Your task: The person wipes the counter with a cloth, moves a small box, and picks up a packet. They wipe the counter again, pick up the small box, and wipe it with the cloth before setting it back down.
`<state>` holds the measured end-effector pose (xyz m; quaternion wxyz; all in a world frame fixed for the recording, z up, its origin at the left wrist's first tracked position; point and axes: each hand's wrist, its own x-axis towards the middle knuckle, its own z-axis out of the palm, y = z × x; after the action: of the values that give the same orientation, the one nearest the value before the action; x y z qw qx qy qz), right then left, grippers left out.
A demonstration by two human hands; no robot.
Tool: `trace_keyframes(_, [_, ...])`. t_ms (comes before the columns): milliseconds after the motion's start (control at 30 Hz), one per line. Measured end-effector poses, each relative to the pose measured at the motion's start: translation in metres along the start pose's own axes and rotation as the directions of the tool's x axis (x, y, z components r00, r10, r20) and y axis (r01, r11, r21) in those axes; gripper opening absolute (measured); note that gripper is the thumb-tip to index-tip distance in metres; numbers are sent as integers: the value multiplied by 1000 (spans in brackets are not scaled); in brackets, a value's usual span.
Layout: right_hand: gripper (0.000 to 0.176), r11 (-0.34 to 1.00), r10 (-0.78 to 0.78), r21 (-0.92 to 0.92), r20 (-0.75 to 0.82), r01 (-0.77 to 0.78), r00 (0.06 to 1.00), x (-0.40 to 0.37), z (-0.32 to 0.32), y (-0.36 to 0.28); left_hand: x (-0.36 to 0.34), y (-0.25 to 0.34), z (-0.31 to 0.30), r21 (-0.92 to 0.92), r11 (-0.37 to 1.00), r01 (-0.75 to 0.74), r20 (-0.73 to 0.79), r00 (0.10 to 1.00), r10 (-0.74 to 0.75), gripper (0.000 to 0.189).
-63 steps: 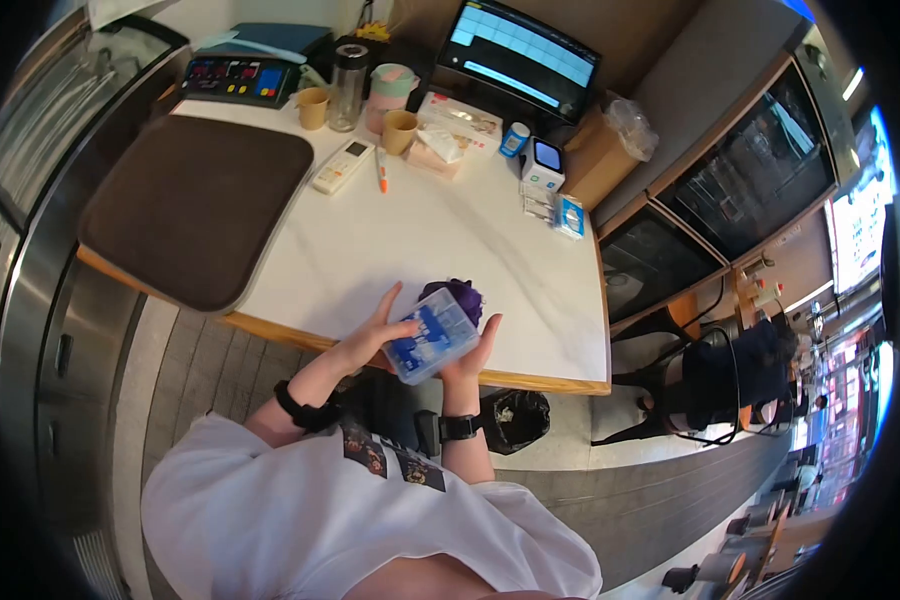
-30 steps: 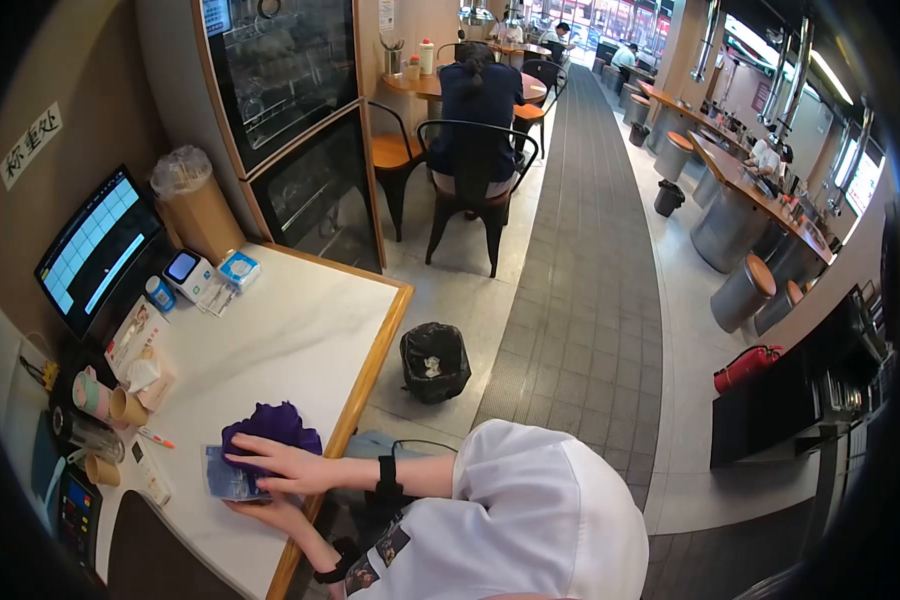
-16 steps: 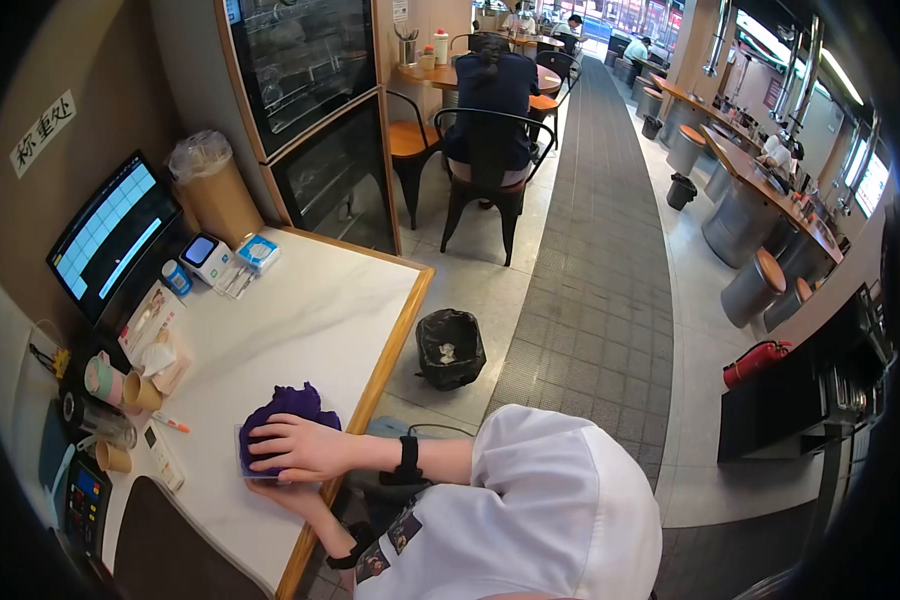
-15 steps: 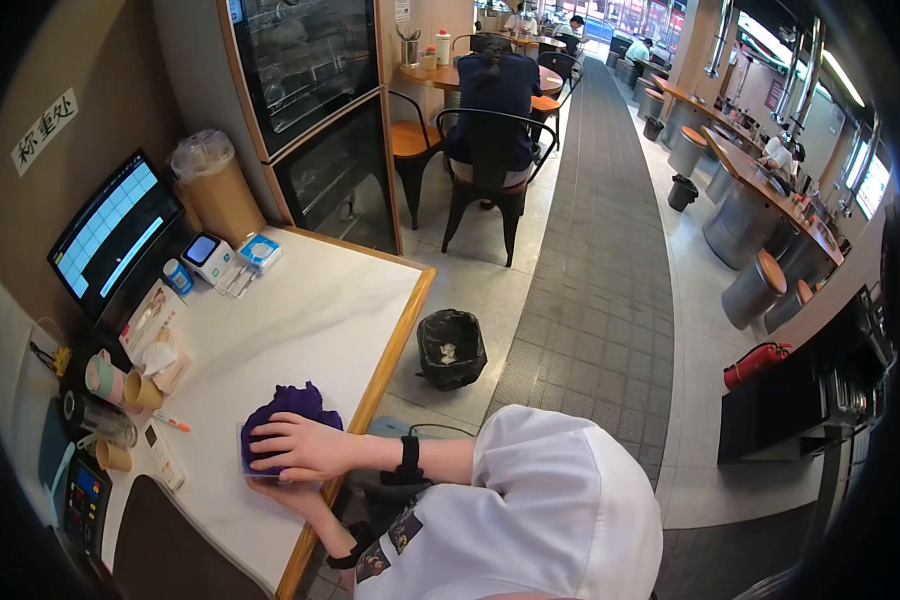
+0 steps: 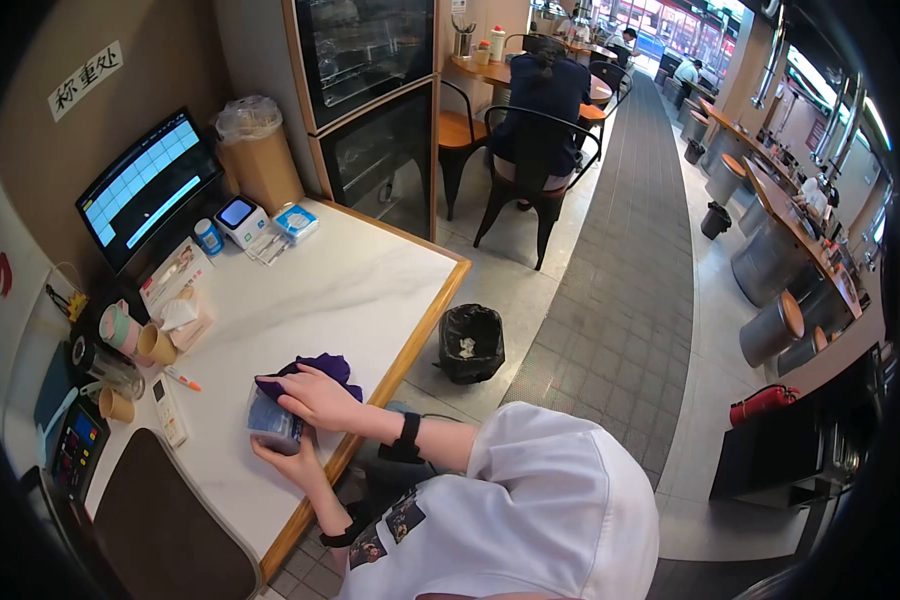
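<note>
My left hand (image 5: 298, 462) is wrapped round the lower side of a clear, box-like container (image 5: 273, 420), which is tilted near the desk's front edge. A purple cloth (image 5: 334, 370) lies bunched at the container's upper side. My right hand (image 5: 320, 397) rests over the cloth with its fingers closed on it, pressing it against the container's upper edge. Part of the cloth spreads out behind the right hand. What the container holds is hard to make out.
The white desk (image 5: 370, 265) bears a monitor (image 5: 150, 190), a tissue box (image 5: 187, 320), paper cups (image 5: 156, 345), a marker (image 5: 182, 378) and a white remote-like device (image 5: 169, 412). A chair back (image 5: 170, 520) stands at lower left, a black bin (image 5: 472, 343) beyond the wooden edge. A person (image 5: 540, 100) sits farther off.
The container has been tilted and more of it shows. My right hand and the cloth have shifted toward its upper edge; my left hand grips its side more visibly. The whole view has shifted.
</note>
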<state>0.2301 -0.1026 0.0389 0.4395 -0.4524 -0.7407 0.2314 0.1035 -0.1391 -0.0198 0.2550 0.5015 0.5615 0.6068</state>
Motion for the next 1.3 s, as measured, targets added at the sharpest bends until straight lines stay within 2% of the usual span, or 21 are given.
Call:
trace_keyframes(67, [39, 997, -42, -67, -63, 38, 997, -9, 0, 0, -1, -2, 0, -20, 1000, 2, -6, 1000, -2, 80])
trace_keyframes(167, [41, 954, -31, -299, -17, 24, 999, -20, 5, 26, -2, -17, -2, 126, 991, -55, -29, 998, 59, 81])
trace_keyframes(200, [42, 917, 57, -399, 151, 8, 987, -19, -6, 21, 0, -18, -1, 38, 998, -44, -49, 998, 45, 80])
trace_keyframes(267, [40, 843, -102, -526, 52, 115, 993, -31, 10, 31, 3, -20, 2, -140, 990, -22, -83, 997, 11, 77])
trace_keyframes(300, [39, 793, -185, -588, 13, 157, 983, -35, 13, 31, 4, -21, 1, -172, 985, -7, -90, 996, -9, 75])
trace_keyframes(333, [40, 773, -144, -617, 53, 146, 988, -37, 15, 30, 4, -21, 0, -205, 979, 8, -98, 995, -28, 72])
trace_keyframes(433, [42, 779, -132, -606, 94, 162, 987, -33, 15, 29, -5, -13, -3, -263, 964, 47, -96, 993, -75, 64])
trace_keyframes(467, [35, 761, -238, -606, 69, 230, 969, -31, 14, 29, -9, -21, -4, -268, 963, 34, -114, 991, -66, 63])
trace_keyframes(567, [26, 750, -209, -599, 190, 282, 959, -29, 21, 32, -15, -48, -7, -254, 967, 29, -135, 989, -65, 61])
trace_keyframes(667, [19, 750, -237, -537, 327, 386, 915, -31, 23, 20, -19, -42, -7, -251, 967, 51, -128, 988, -85, 63])
trace_keyframes(733, [11, 797, -303, -434, 312, 419, 900, -35, 25, 1, -20, -50, -9, -321, 945, 62, -118, 988, -105, 68])
trace_keyframes(767, [9, 817, -335, -380, 299, 434, 893, -36, 28, -5, -21, -51, -12, -299, 953, 55, -118, 989, -94, 71])
trace_keyframes(800, [8, 831, -440, -289, 181, 475, 880, -38, 40, -2, -22, -48, -11, -278, 959, 48, -117, 990, -83, 74])
trace_keyframes(900, [8, 812, -438, -352, 158, 465, 885, -42, 51, 2, -20, -43, -11, -320, 947, 38, -108, 991, -76, 77])
trace_keyframes(967, [16, 877, -248, -333, 303, 346, 920, -39, 41, 0, -18, -44, -9, -405, 914, 37, -118, 989, -92, 76])
trace_keyframes(1000, [21, 873, -257, -352, 259, 339, 931, -36, 32, 3, -17, -43, -10, -394, 919, 21, -125, 989, -76, 73])
trace_keyframes(1033, [28, 870, -267, -364, 217, 332, 939, -34, 18, 7, -18, -40, -12, -254, 966, 43, -161, 983, -86, 69])
trace_keyframes(1100, [40, 819, -255, -496, 135, 288, 958, -29, -6, 26, -19, -39, -7, -249, 968, 30, -224, 971, -88, 65])
trace_keyframes(1200, [43, 763, -82, -644, -4, 60, 997, -23, -55, 67, -22, -32, -8, -279, 958, 63, -167, 979, -113, 61])
trace_keyframes(1300, [40, 553, 39, -808, -221, -205, 974, -20, -116, 101, -22, -39, -6, -306, 951, 37, -165, 982, -91, 61])
